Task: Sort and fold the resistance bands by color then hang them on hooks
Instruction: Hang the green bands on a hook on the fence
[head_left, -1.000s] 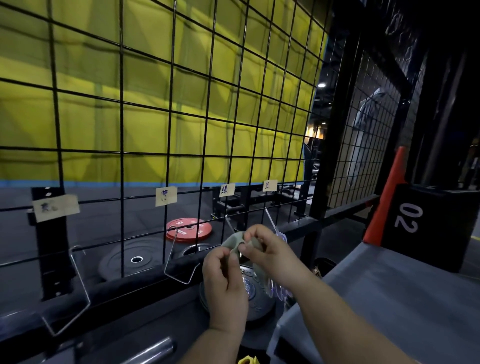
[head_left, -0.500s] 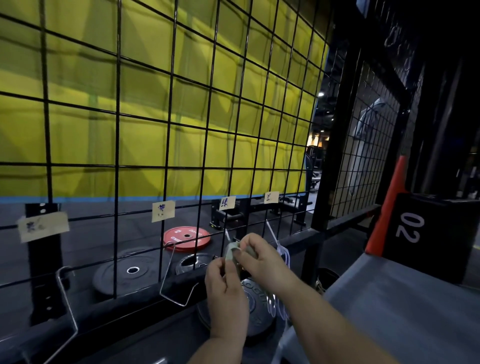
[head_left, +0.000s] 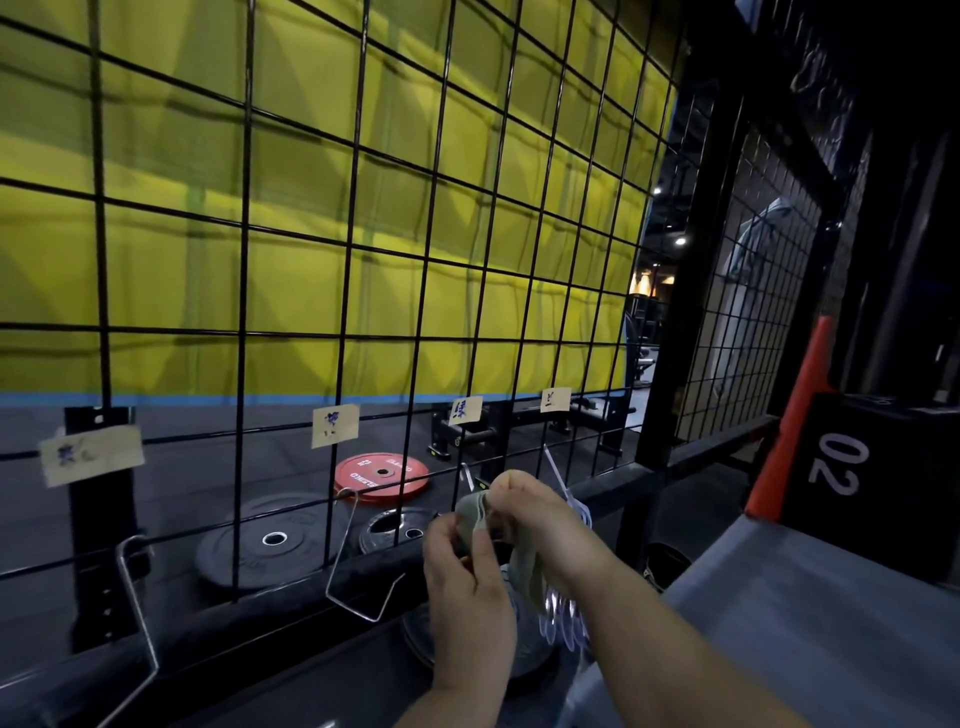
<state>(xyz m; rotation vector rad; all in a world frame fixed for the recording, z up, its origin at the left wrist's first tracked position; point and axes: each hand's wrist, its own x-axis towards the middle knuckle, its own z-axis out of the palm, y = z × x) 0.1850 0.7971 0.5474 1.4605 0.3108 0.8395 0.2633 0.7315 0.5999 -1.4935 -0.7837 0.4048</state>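
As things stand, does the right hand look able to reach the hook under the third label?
Probably yes: the right hand, pinching the green band with the left hand, sits right beside that hook on the near side of the wire grid, and nothing shows between them.

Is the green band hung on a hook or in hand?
In hand: left hand and right hand both pinch the green band, its tail drooping; whether it touches the hook, cannot tell.

Label (head_left: 91, 455) at 9 o'clock: writing blurred, illegible. Wire hook (head_left: 137, 613) at 7 o'clock: lower end cut by edge. Centre hook (head_left: 469, 475): tip hidden behind green band (head_left: 524, 566).
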